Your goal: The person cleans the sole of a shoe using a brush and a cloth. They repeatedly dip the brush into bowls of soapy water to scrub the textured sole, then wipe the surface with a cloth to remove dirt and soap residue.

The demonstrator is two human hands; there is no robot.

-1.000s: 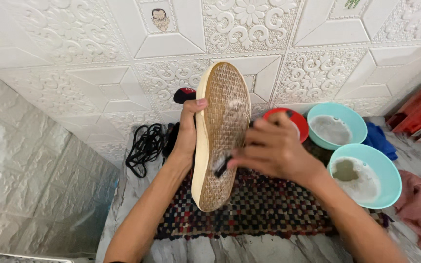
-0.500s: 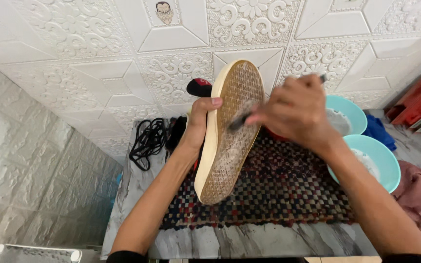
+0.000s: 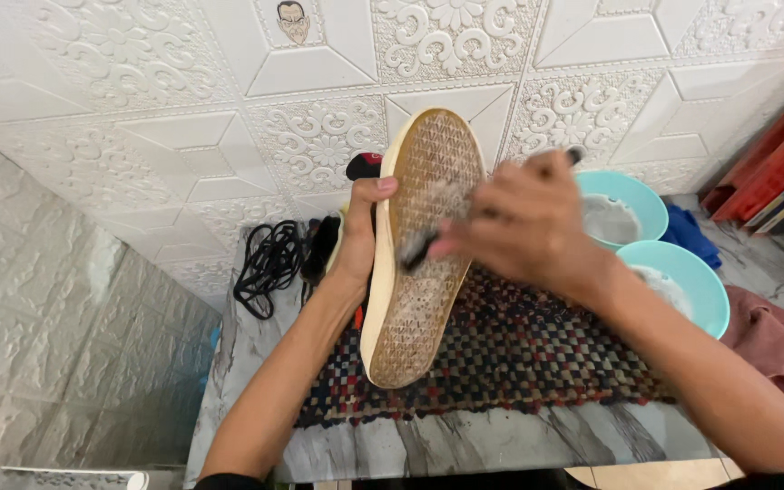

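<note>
The fingers [image 3: 376, 192] of the left hand [image 3: 360, 238] wrap the edge of a shoe [image 3: 421, 245], held sole-up above the woven mat [image 3: 537, 363]. The right hand [image 3: 524, 222], blurred, closes on a small dark brush [image 3: 417, 249] pressed against the waffle-patterned gum sole. With grip only along one edge, a hard stroke could twist the shoe loose; the two turquoise bowls [image 3: 682, 272] just right could tip or splash. The marbled counter [image 3: 501, 445] looks slick; black laces [image 3: 269, 263] lie far left.
</note>
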